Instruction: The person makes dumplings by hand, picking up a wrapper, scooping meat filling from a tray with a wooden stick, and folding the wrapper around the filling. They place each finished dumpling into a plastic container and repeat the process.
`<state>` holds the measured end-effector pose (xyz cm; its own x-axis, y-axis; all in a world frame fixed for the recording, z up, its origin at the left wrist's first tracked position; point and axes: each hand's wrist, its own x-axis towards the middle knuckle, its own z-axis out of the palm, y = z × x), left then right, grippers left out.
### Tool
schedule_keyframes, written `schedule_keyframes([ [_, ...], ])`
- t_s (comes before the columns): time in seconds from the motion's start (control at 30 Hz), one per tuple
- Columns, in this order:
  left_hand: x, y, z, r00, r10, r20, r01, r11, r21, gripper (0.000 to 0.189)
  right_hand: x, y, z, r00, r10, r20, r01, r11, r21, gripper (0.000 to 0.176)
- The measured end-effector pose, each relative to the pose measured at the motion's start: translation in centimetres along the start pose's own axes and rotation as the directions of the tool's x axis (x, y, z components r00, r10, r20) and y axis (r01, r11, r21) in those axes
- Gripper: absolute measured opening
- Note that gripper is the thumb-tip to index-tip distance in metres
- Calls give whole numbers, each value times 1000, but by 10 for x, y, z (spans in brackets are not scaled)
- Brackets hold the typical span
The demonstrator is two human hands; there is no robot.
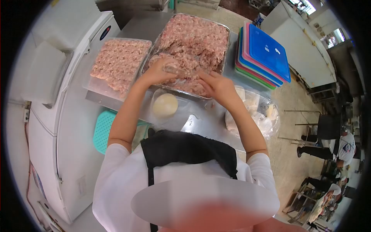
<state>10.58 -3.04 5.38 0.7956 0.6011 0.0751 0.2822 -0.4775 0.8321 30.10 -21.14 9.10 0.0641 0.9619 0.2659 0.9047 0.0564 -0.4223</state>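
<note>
A large metal tray [229, 42] of ground meat [193, 33] stands on the steel table. Over the near part of the meat, my left hand [159, 71] has its fingers curled round a clear, meat-smeared thing [176, 71] that I cannot make out. My right hand [216, 86] is at the right end of this thing, its fingers bent together against it and the meat. Below the tray lies a pale round disc [165, 105] on clear plastic. To the left is a flat tray of shaped meat [119, 62].
Coloured lids [266, 50] are stacked at the right of the table [143, 23]. Near my right forearm is a clear bag with pale pieces [257, 112]. A turquoise basket [103, 131] is below the table's left edge, beside a white freezer [73, 127]. Two people are far right.
</note>
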Motion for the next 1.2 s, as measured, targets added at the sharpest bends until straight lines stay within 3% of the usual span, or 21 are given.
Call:
schedule_keyframes([
  [0.03,2,-9,1,997,78,-5,-78,997,10,59,1,3,2,1000,-16,-4,16,1000,22,26],
  [0.13,3,-19,2,952,289,-101,-249,923,294,58,3,23,-4,999,-35,-25,37,993,110,29],
  [0.2,-5,4,-12,993,111,26,-111,994,-18,55,1,21,-20,999,8,-43,2,977,214,31],
  [0.27,-11,16,-20,994,85,69,-77,990,-117,51,-4,0,-22,999,49,-2,-46,945,323,32],
  [0.3,-14,15,-21,990,137,27,-135,989,-65,49,-6,-10,-19,997,68,22,-71,924,376,33],
  [0.4,-14,2,-28,966,254,-49,-252,967,42,46,-1,-30,23,998,31,53,-42,975,220,33],
  [0.43,-14,-4,-32,956,285,-66,-281,957,69,45,1,-34,26,996,58,60,-71,964,258,33],
  [0.53,-27,-18,-54,999,-25,-24,22,992,-126,45,7,-35,32,991,128,38,-132,913,387,35],
  [0.6,-46,-9,-91,999,-28,-40,30,998,47,51,5,-35,46,981,190,-43,-144,854,499,35],
  [0.7,-70,-42,-144,990,-134,-43,140,969,203,58,5,-45,61,898,431,86,-375,651,659,34],
  [0.73,-78,-64,-164,982,-185,-37,189,952,240,60,5,-53,65,887,448,108,-387,597,703,33],
  [0.83,-112,-134,-206,962,-5,-272,61,978,197,48,2,-78,78,857,490,159,-405,449,797,32],
  [0.93,-148,-162,-237,958,-171,-229,251,889,383,49,1,-101,94,850,506,148,-385,404,830,31],
  [1.03,-164,-185,-236,973,-149,-174,220,822,525,49,-1,-114,114,848,518,114,-378,440,814,33],
  [1.13,-163,-186,-219,975,-110,-192,168,932,321,54,-2,-130,121,842,521,139,-368,368,854,30],
  [1.2,-156,-187,-208,979,-33,-201,108,920,376,63,-1,-137,125,847,516,129,-362,381,850,30],
])
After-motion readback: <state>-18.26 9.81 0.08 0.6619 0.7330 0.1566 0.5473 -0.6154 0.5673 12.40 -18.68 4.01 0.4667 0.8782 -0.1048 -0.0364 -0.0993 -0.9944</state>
